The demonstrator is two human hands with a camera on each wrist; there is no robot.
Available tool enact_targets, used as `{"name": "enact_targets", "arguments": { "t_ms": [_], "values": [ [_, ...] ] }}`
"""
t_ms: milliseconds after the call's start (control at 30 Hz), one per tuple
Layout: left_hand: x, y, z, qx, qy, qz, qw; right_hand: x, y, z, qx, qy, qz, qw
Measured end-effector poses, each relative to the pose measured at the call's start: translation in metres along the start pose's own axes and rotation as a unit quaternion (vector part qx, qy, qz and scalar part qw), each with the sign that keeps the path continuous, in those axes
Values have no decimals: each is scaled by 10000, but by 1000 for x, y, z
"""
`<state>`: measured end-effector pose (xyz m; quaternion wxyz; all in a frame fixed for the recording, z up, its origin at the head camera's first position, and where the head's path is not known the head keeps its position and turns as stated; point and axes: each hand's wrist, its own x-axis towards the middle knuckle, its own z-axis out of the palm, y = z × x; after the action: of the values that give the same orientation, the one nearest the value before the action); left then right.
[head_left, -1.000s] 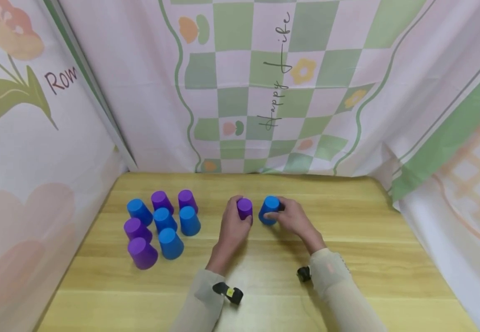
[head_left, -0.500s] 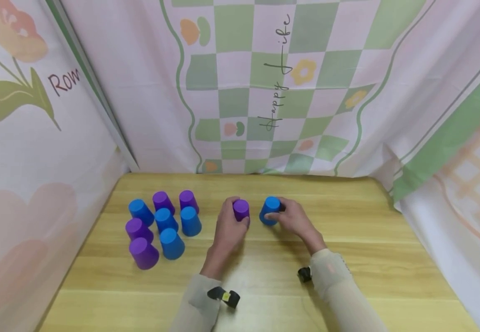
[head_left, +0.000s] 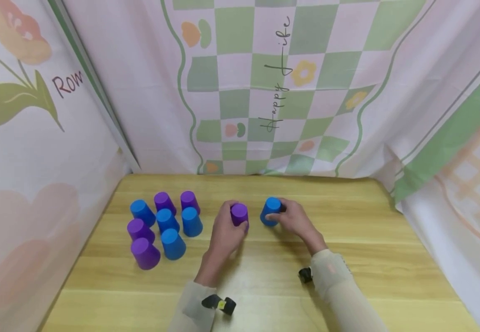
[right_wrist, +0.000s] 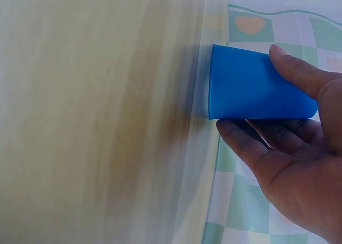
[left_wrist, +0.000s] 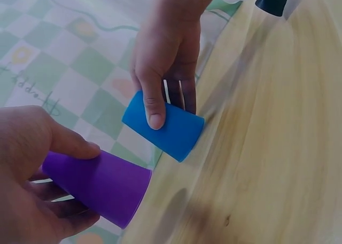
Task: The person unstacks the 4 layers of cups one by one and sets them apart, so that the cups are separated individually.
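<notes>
Near the middle of the table, my left hand [head_left: 226, 233] grips an upside-down purple cup [head_left: 240, 212], thumb on the near side. In the left wrist view that purple cup [left_wrist: 101, 185] shows its wide rim toward the wooden surface, with a shadow apart from the rim. To its right, my right hand [head_left: 295, 219] holds an upside-down blue cup [head_left: 271, 211] between thumb and fingers. The right wrist view has the blue cup [right_wrist: 256, 86] with its rim at or very near the table; contact is hard to tell. A gap separates the two held cups.
Several more upside-down cups stand grouped on the left of the table, among them a near purple cup [head_left: 145, 253] and a near blue cup [head_left: 173, 244]. Patterned curtains [head_left: 264, 92] border the wooden table [head_left: 273, 295] at the back and sides.
My left hand has shifted left and slightly toward me with the purple cup, widening the gap to the blue cup. My right hand has stayed nearly still on the blue cup.
</notes>
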<state>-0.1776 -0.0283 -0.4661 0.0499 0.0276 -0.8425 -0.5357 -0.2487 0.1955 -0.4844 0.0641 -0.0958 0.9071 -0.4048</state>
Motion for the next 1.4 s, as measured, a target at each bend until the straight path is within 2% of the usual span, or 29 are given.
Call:
{"name": "enact_targets", "arguments": {
  "t_ms": [267,767,1233,1400],
  "values": [
    [-10,2,-9,66,-119,31,9999,-1,-1,1,-20,-6,56,10000],
    [-33,-4,-32,409,-238,-282,9985,-2,0,-2,-43,-134,147,9998],
    [-43,-2,-44,913,-319,-225,9951,0,0,-3,-69,-129,88,9999],
    [-49,-5,-47,957,-327,-342,9943,1,0,-2,-83,-154,53,9998]
  ]
}}
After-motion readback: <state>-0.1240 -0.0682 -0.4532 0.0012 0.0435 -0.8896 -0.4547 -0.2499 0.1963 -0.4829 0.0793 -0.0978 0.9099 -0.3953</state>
